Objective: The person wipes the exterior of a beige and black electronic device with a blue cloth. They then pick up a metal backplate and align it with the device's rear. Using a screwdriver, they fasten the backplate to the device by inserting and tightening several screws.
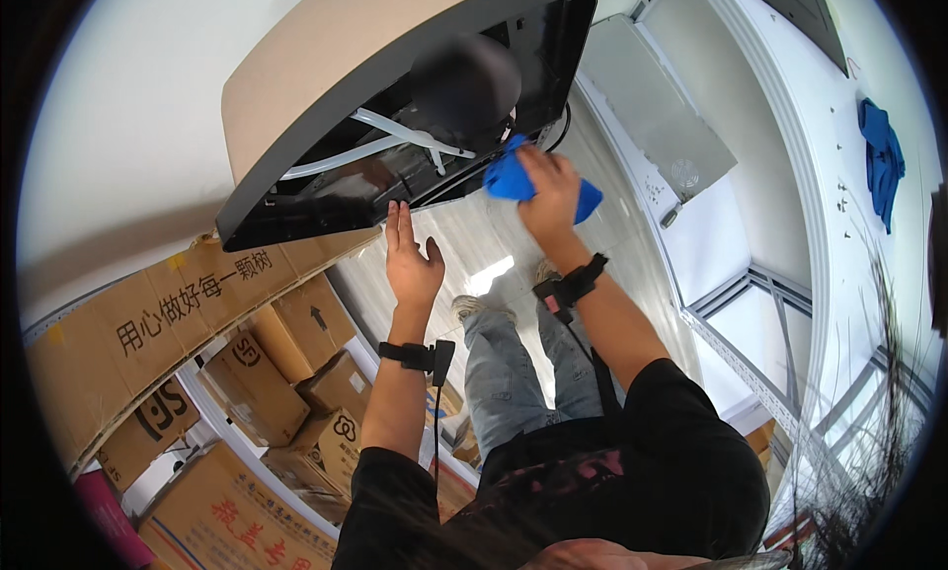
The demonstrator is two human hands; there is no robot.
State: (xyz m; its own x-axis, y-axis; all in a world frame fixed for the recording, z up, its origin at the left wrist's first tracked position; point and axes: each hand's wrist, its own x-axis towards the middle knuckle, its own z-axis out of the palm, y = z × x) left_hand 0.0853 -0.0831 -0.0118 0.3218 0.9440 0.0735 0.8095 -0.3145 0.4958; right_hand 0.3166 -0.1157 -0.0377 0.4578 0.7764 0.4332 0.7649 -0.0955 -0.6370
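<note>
A large curved housing (311, 57) with a beige outer face and a dark rim is in front of me, its black underside exposed. White tubes (395, 128) cross inside it, near a dark round part (466, 81). My left hand (413, 266) has its fingers stretched out, the tips at the housing's near lower edge; it holds nothing. A blue cloth (506, 180) is bunched in my right hand (553, 197), beside the right part of that edge. Black straps with small devices and cables circle both my wrists.
Several cardboard boxes (255, 390) are stacked at lower left under a long cardboard sheet (183, 311). To the right stand a grey panel (652, 111) and a white frame with metal rails (746, 373). Another blue cloth (881, 163) hangs at far right. My feet are on a light floor (607, 239).
</note>
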